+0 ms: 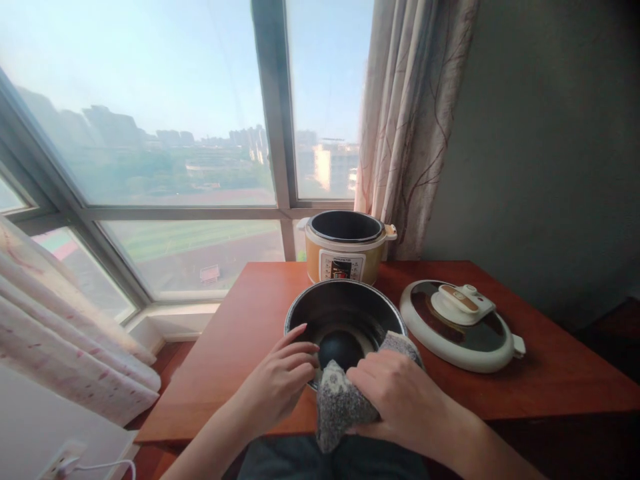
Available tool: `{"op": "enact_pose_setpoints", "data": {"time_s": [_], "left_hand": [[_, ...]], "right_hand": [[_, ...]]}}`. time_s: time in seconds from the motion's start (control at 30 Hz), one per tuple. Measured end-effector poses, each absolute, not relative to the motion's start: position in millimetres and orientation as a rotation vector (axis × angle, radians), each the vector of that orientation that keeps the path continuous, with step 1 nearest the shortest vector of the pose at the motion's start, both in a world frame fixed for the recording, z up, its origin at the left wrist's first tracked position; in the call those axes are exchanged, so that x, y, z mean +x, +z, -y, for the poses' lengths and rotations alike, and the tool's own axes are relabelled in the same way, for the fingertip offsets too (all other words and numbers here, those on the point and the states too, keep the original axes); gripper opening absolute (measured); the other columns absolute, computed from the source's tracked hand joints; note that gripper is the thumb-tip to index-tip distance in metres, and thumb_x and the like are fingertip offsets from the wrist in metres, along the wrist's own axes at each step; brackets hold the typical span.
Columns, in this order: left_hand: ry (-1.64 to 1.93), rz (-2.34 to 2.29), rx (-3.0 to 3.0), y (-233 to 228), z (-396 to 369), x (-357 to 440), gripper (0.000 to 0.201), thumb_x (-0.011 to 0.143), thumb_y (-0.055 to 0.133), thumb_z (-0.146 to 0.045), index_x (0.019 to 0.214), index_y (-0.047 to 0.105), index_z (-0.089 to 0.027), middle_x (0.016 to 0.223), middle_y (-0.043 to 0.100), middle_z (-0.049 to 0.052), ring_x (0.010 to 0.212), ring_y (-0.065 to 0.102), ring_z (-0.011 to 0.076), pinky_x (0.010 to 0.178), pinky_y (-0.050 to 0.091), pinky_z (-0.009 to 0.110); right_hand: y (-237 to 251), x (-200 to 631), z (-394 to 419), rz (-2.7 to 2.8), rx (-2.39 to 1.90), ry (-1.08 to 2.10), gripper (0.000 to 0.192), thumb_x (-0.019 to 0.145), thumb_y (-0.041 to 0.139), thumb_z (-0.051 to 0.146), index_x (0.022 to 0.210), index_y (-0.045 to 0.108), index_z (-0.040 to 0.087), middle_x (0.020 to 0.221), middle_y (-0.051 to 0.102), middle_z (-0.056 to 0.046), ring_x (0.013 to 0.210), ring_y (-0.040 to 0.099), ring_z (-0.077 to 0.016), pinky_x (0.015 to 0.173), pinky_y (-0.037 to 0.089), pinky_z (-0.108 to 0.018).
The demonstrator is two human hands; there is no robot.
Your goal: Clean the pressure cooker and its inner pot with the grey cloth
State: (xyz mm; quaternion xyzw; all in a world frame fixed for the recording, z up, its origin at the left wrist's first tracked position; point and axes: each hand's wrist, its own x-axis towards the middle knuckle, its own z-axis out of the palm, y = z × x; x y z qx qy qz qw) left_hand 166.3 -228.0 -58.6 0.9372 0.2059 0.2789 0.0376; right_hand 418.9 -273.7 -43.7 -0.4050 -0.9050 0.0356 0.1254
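Your inner pot (345,313) sits at the near edge of the worktop (240,347), tilted toward you, dark inside with a metal rim. Your left hand (280,380) grips the pot's near-left rim, thumb outside and fingers curled over the edge. Your right hand (395,393) is closed on a speckled grey cloth (340,400), pressing it against the pot's near-right rim; part of the cloth hangs down below the worktop edge, and another corner shows just behind your knuckles.

Just behind the pot stands the yellow electric pressure cooker base (345,250), open and upright, its control panel facing you. To the right of the pot, near but apart, the cooker's lid (457,327) lies flat on the worktop, handle up. A patterned curtain (410,120) hangs behind the cooker, beside the window (150,120). At lower left, a white plug and cable (75,463) sit by a wall socket.
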Motion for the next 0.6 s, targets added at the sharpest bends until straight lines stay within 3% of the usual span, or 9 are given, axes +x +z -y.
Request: {"op": "enact_pose_setpoints", "data": {"time_s": [0.07,0.17,0.37,0.6], "left_hand": [[0.832,-0.575,2.905,-58,212,152,0.024,0.088,0.045,-0.005,0.087,0.062,-0.022,0.103,0.075,0.001,0.128,0.056,0.0183,0.124,0.022,0.044],[0.823,-0.571,2.899,-61,188,134,0.021,0.091,0.048,-0.008,0.087,0.064,-0.022,0.116,0.073,0.004,0.139,0.045,0.021,0.12,0.03,0.043],[0.978,-0.652,2.753,-72,168,127,0.026,0.096,0.043,-0.013,0.09,0.067,-0.022,0.124,0.07,0.008,0.137,0.048,0.0218,0.112,0.041,0.043],[0.996,-0.739,2.953,-70,213,143,0.029,0.088,0.046,-0.005,0.104,0.064,-0.022,0.114,0.072,0.005,0.129,0.053,0.0222,0.116,0.033,0.048]], "right_hand": [[-40,427,271,2.688,-1.148,0.129,0.046,0.076,0.072,0.064,0.086,0.059,0.021,0.085,0.066,-0.001,0.078,0.057,-0.0201,0.067,0.027,-0.033],[-37,439,269,2.725,-1.109,0.197,0.044,0.075,0.076,0.059,0.09,0.06,0.022,0.088,0.067,-0.001,0.082,0.058,-0.0204,0.07,0.029,-0.032],[-35,446,269,2.69,-1.141,0.201,0.039,0.074,0.079,0.053,0.09,0.06,0.022,0.09,0.066,0.0,0.085,0.057,-0.0213,0.072,0.03,-0.032],[-47,434,273,2.569,-1.183,0.127,0.032,0.073,0.078,0.046,0.085,0.06,0.023,0.087,0.066,0.001,0.081,0.056,-0.0199,0.072,0.029,-0.033]]}}
